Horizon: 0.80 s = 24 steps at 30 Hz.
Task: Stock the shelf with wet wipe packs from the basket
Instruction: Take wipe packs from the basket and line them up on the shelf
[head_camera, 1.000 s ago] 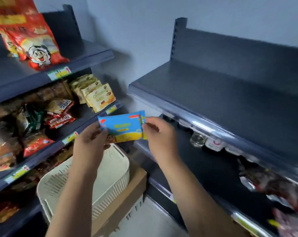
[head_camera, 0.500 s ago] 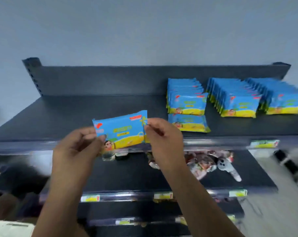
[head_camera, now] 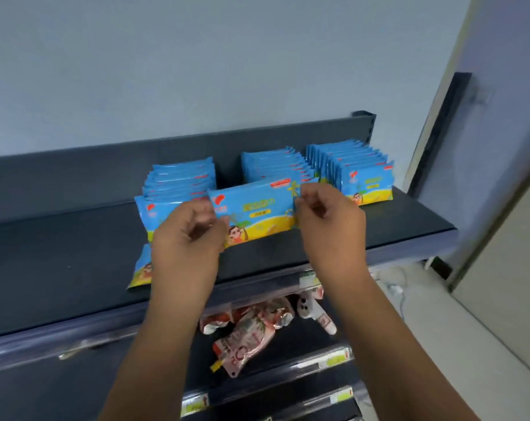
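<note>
A blue and yellow wet wipe pack (head_camera: 257,209) hangs upright over the dark top shelf (head_camera: 60,256). My left hand (head_camera: 187,235) pinches its left end and my right hand (head_camera: 327,217) pinches its right end. Behind it stand three rows of the same packs: a left row (head_camera: 178,183), a middle row (head_camera: 272,165) and a right row (head_camera: 364,174). One more pack (head_camera: 140,268) lies flat in front of the left row, partly hidden by my left hand. The basket is out of view.
On the lower shelf lie red and white snack pouches (head_camera: 245,332). Price label strips (head_camera: 333,360) run along the shelf fronts. A pale wall panel (head_camera: 500,208) and the floor (head_camera: 439,323) are at the right.
The view swung from the basket and left shelving to the top shelf. Both hands carried the pack up and right, in front of the middle row.
</note>
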{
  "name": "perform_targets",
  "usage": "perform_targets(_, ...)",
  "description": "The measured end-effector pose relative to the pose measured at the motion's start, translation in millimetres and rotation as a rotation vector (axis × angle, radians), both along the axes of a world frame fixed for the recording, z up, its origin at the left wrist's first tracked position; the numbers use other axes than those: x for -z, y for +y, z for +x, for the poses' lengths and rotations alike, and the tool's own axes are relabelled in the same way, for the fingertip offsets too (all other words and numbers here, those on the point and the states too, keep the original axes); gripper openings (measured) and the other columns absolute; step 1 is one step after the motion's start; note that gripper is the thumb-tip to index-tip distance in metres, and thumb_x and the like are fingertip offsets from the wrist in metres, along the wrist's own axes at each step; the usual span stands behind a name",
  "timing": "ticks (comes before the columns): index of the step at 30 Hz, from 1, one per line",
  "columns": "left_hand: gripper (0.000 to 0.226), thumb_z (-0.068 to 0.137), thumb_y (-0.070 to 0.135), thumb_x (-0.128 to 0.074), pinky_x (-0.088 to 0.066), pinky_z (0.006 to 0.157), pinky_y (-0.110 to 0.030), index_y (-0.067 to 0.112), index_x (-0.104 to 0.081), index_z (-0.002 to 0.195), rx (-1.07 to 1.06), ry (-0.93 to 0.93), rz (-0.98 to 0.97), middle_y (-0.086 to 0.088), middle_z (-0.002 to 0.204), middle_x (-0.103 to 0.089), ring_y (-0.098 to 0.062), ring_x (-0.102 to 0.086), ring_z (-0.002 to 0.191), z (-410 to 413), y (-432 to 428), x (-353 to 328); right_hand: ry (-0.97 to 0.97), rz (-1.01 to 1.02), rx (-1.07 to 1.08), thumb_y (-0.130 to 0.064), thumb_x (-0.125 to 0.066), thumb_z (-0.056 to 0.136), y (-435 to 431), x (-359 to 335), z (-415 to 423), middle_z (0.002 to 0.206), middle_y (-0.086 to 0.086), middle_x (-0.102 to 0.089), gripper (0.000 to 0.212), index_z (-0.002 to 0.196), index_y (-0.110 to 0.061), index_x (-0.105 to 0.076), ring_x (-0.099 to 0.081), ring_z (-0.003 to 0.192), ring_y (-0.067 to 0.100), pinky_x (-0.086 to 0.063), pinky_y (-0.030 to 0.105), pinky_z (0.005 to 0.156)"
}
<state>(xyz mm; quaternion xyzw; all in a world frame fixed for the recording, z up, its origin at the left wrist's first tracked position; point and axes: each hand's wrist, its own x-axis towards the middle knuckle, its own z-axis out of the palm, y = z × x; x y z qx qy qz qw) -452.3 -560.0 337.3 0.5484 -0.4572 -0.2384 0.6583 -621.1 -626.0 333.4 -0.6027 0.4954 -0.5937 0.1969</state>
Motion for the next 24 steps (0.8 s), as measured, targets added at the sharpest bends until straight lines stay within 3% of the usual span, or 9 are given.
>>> perform_targets(3,0.035,0.092,0.004,-0.071,-0.061,0.089,-0.052,0.037,-0.074,0.08,0.047,-0.036,0.039,0.016,0.083,-0.076,-0.009,-0.073,0.087,-51,-43,5,0.018,0.016,0.08,-0.01,-0.066,0.094,-33,1,-49,0.088,-0.007,-0.073,0.014,0.101,-0.017,-0.075,-0.065,0.081,0.008,-0.05,0.023,0.078)
perform_targets(8,0.023,0.091,0.009,-0.071,-0.062,0.084,-0.047,0.031,-0.074,0.086,0.056,-0.103,0.092,0.013,0.091,-0.077,-0.009,-0.073,0.091,-119,-101,14,0.097,0.089,0.204,-0.012,-0.065,0.093,-76,5,-120,0.081,-0.011,-0.067,0.014,0.098,-0.02,-0.075,-0.063,0.08,0.01,-0.043,0.012,0.068)
perform_targets(11,0.008,0.093,0.016,-0.069,-0.062,0.074,-0.051,0.019,-0.071,0.085,0.037,-0.232,0.135,0.005,0.084,-0.07,-0.019,-0.069,0.085,-152,-131,17,0.13,0.135,0.289,-0.014,-0.064,0.091,-97,5,-153,0.083,-0.01,-0.071,0.016,0.097,-0.02,-0.077,-0.065,0.081,0.014,-0.048,0.024,0.07)
perform_targets(14,0.014,0.097,0.025,-0.064,-0.06,0.063,-0.047,0.019,-0.069,0.085,0.068,-0.365,0.199,0.001,0.076,-0.066,-0.023,-0.067,0.073,-172,-157,17,0.181,0.21,0.36,-0.018,-0.063,0.09,-117,8,-172,0.09,-0.004,-0.076,0.018,0.099,-0.021,-0.078,-0.067,0.085,0.018,-0.046,0.027,0.069)
perform_targets(18,0.015,0.101,0.026,-0.06,-0.04,0.055,-0.028,0.02,-0.067,0.089,0.01,-0.517,0.264,0.004,0.082,-0.066,-0.013,-0.061,0.071,-182,-181,16,0.236,0.28,0.363,-0.016,-0.062,0.09,-135,11,-180,0.094,0.001,-0.076,0.018,0.099,-0.017,-0.078,-0.067,0.087,0.021,-0.04,0.025,0.068)
perform_targets(24,0.013,0.101,0.029,-0.061,-0.035,0.054,-0.021,0.019,-0.063,0.094,-0.026,-0.526,0.298,0.006,0.087,-0.063,-0.004,-0.054,0.072,-192,-195,20,0.195,0.365,0.335,-0.012,-0.057,0.089,-142,13,-177,0.094,-0.001,-0.068,0.029,0.114,-0.014,-0.071,-0.054,0.085,0.017,-0.039,0.026,0.073)
